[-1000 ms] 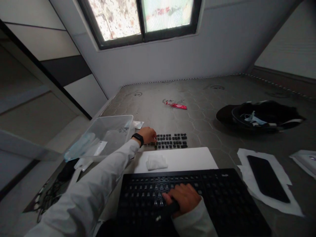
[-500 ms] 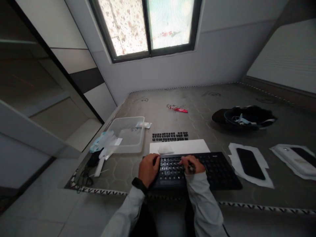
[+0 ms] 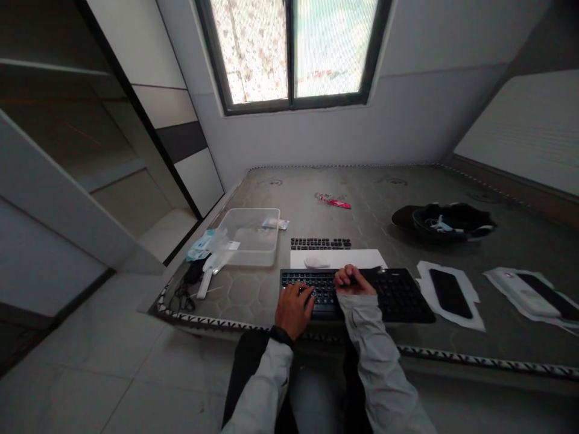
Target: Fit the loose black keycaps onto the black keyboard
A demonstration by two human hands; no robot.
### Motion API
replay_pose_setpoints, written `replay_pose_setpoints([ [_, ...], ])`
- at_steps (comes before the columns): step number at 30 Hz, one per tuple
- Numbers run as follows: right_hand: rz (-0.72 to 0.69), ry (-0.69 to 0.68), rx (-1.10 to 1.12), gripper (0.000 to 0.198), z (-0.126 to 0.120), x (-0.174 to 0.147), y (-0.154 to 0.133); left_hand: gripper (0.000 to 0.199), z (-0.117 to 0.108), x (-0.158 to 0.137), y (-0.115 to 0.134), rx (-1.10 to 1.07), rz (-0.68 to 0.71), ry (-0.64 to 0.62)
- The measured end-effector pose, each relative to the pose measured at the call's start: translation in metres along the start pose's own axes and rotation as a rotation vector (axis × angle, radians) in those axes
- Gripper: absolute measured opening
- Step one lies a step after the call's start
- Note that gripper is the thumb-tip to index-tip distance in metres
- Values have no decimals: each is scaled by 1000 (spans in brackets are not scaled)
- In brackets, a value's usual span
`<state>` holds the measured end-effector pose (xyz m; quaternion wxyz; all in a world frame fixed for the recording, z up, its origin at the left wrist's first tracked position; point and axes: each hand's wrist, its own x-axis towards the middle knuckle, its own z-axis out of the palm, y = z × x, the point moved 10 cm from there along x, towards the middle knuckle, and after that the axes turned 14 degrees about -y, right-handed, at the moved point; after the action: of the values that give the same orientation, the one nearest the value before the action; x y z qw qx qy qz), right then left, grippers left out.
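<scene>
A black keyboard lies before me near the front edge. Its left part shows rows of pale-marked key positions without their caps. My left hand rests over that left part, fingers spread and bent, holding nothing visible. Over the middle of the keyboard is my right hand, turned partly palm up with its fingers curled in. A small shiny bit shows just right of it, but what the fingers hold cannot be made out. Loose black keycaps lie in rows behind a white board, which has a crumpled white tissue on it.
Left stands a clear plastic tub, beside plastic bags and dark cables. A red packet and a black cap lie farther back. Rightward are a phone on white paper and a white box.
My left hand has shifted from the keyboard's left edge onto its keys, fingers spreading. My right hand has turned more palm up. The camera view has shifted, moving the scene slightly.
</scene>
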<state>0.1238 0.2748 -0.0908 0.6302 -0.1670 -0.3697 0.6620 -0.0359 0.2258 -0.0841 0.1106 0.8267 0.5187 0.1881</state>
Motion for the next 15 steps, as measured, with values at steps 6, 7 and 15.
replay_pose_setpoints([
  [6, 96, -31, -17, 43, 3, 15, 49, 29, 2, 0, -11, -87, -18, -6],
  [7, 101, -28, -22, 44, 1, 17, 55, 30, 2, 0, -13, -101, -25, -8],
  [15, 130, 20, -20, 47, -3, 18, 71, 31, 6, 2, -21, -146, -65, -4],
])
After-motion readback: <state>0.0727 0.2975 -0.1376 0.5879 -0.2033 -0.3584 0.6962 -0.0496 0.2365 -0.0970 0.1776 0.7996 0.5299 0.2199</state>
